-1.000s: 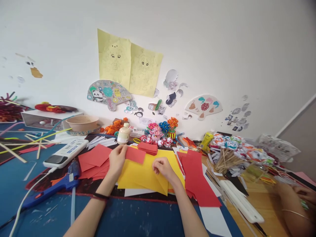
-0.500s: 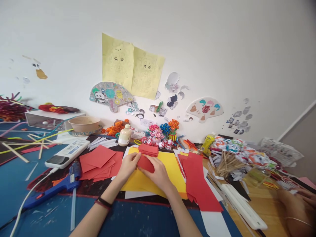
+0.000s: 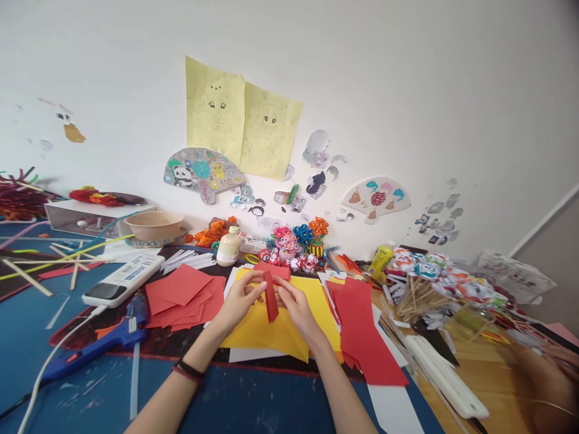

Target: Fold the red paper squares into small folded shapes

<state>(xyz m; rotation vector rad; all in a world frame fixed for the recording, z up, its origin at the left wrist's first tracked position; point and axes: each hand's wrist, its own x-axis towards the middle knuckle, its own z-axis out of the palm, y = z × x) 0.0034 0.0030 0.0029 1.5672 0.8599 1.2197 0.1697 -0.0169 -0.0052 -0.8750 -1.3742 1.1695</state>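
Folded red paper strip (image 3: 270, 298), one, narrow, stood on end and slightly tilted, above the yellow paper (image 3: 260, 334). Left hand (image 3: 244, 298): thumb and fingers pinching the strip at its left side. Right hand (image 3: 296, 310): fingers curled, tips pinching its right side. Directly behind the yellow paper: folded red pieces (image 3: 279, 270), stacked, partly hidden; farther behind it, a cream-coloured bottle (image 3: 228, 248) and pipe-cleaner flowers (image 3: 303, 234) in pink, blue and orange. Left of the yellow paper: red paper squares (image 3: 181, 292), loosely piled; well to its left, a blue glue gun (image 3: 99, 346). Right of the yellow paper: long red sheets (image 3: 373, 337), overlapping white paper; well to its right, a bundle of wooden sticks (image 3: 416, 292) and another person's forearm (image 3: 552, 392), blurred, with bangle. In front of the yellow paper: blue-topped bench (image 3: 262, 401), marked with pale specks.
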